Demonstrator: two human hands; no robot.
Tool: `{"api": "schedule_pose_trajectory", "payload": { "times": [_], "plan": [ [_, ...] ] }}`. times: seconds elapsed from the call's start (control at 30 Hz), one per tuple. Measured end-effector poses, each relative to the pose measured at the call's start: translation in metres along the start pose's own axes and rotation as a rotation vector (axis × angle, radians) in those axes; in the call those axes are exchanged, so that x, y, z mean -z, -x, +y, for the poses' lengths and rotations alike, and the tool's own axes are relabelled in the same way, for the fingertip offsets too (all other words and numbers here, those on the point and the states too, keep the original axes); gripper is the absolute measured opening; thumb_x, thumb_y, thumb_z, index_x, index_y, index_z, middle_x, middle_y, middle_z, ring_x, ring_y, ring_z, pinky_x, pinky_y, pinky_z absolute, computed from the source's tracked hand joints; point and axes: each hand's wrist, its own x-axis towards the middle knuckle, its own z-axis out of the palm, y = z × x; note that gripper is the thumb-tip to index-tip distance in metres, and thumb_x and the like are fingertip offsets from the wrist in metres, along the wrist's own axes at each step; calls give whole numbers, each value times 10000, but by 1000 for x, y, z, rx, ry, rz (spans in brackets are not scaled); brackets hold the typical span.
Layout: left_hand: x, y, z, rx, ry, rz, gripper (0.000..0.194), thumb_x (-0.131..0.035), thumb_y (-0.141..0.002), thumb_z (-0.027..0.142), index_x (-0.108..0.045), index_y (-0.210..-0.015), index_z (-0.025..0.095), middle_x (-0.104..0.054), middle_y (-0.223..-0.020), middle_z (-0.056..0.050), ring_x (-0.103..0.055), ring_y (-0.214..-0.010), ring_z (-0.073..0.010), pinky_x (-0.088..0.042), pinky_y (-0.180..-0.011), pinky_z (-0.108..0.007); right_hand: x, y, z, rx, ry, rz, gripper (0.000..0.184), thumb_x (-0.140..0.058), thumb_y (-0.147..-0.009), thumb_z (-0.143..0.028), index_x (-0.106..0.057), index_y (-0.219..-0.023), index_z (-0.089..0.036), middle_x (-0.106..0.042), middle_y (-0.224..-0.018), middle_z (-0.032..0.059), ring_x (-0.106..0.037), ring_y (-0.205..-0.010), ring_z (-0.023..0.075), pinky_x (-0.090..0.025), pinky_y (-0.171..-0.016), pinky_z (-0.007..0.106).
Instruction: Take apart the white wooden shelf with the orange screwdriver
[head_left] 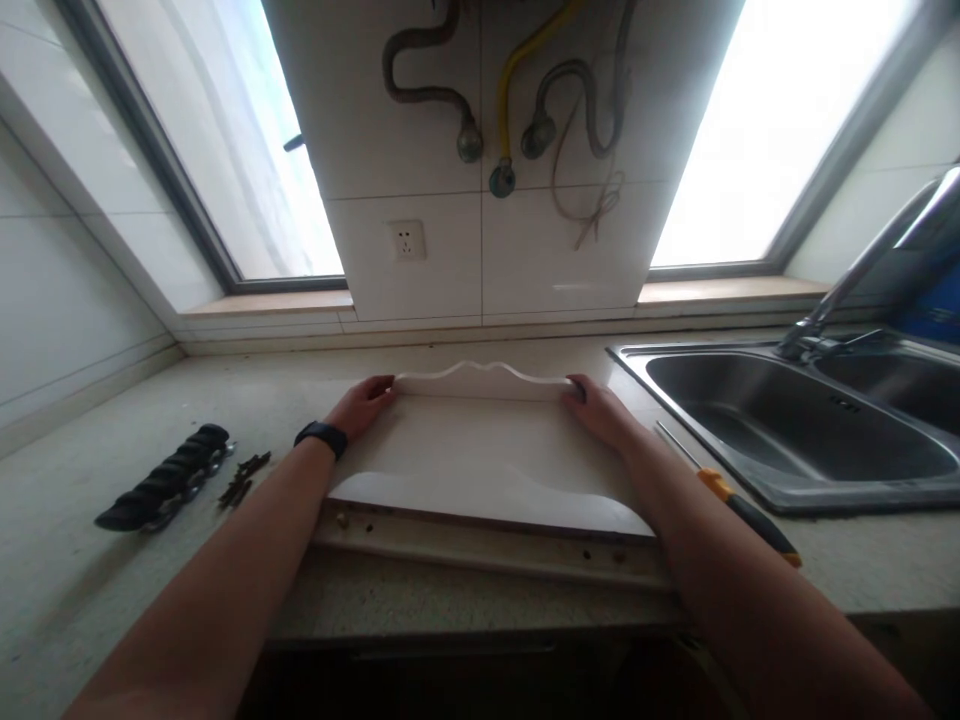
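Note:
A white panelled piece of furniture [465,440] lies on the countertop, with a wavy raised board along its far side and a curved board along its near side. My left hand [365,402], a dark band on its wrist, is closed around the far left corner. At the far right corner my right hand [592,405] grips the same piece, fingers curled over the edge. A white strip with holes [487,555] runs along the near side, close to the counter's front edge. The undersides of both grips are hidden.
Left of my arm lie a row of black rounded pieces with metal parts [165,480] and a small pile of dark screws [241,480]. To the right are a yellow-and-black screwdriver [750,515] and a steel sink [795,425] with a faucet [862,265]. Pipes [589,105] hang on the wall.

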Motion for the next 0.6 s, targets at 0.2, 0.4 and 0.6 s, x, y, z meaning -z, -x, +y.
{"api": "schedule_pose_trajectory", "payload": {
  "times": [0.2,0.4,0.6],
  "plan": [
    [0,-30,7,-25,-232,-16,650,-837,-626,538,-763,-1166,184,-737,-1112,-137,-673,-961,-305,-498,-943,-441,0,-7,-1,-2,128,-41,374,-665,-893,-304,-676,-1248,-186,-719,-1139,136,-656,-1043,280,-484,-928,371],
    [-4,-39,8,-44,-282,-67,574,-762,-722,571,-752,-1152,192,-748,-962,-86,-678,-897,-296,-503,-852,-407,1,-7,-1,-6,159,-52,320,-708,-869,-356,-695,-1146,-197,-726,-1053,104,-647,-961,256,-471,-830,327],
    [-2,-36,0,-49,-241,-74,530,-711,-779,557,-747,-1165,195,-756,-1005,-84,-682,-930,-278,-509,-858,-386,1,-10,-2,-45,112,-42,307,-690,-875,-372,-712,-1143,-226,-735,-1030,73,-650,-933,240,-465,-823,318]
  ]
}}
